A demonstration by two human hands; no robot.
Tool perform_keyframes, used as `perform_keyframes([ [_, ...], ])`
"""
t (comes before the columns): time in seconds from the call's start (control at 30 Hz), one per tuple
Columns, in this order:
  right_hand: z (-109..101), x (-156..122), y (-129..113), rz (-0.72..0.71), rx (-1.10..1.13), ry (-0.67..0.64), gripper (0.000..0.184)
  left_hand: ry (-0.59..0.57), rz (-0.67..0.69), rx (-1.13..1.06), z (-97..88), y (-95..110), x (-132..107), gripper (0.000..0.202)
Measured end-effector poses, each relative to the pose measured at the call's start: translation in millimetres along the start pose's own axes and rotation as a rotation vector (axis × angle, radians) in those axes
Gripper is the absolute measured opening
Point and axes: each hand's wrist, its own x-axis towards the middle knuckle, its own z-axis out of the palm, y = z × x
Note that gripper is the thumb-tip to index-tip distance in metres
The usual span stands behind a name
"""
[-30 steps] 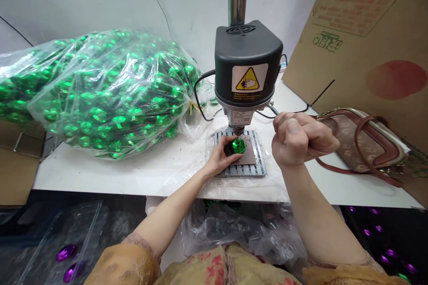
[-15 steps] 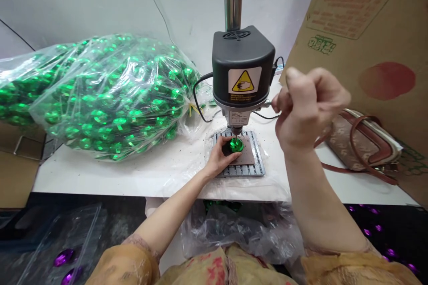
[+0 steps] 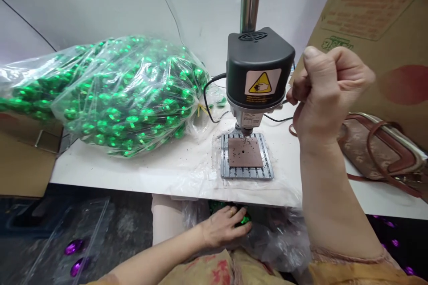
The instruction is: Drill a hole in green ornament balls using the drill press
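Observation:
A small black drill press (image 3: 257, 71) stands on the white table, its chuck and bit above a brown square pad (image 3: 245, 156) with a dark hole. My right hand (image 3: 323, 93) is closed in a fist at the press's right side, around the feed handle, most of which is hidden. Down at my lap, below the table edge, my left hand (image 3: 225, 227) has its fingers curled over a shiny green faceted ball (image 3: 245, 219). More green shows beside it in a clear plastic bag (image 3: 274, 240).
A big tied clear bag of green faceted balls (image 3: 127, 98) lies at the left of the table. An open cardboard box (image 3: 26, 160) is beside it. To the right are a handbag (image 3: 377, 142) and a large carton (image 3: 377, 53). Purple pieces (image 3: 73, 246) lie low left.
My left hand has left the pad and moved down to the bag at my lap; the green ball is gone from the pad. My right hand stays at the handle. The view has shifted left.

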Motion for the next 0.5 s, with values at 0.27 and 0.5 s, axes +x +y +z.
perform_keyframes([
  [0.27,0,-3,-4,0.031,-0.029,0.019,0.043,0.608,-0.267,-0.117,-32.2,-70,14,0.015],
  [0.5,2,-1,2,0.027,-0.017,0.054,0.043,0.067,-1.044,-0.002,-80.6,-234,78,0.03],
])
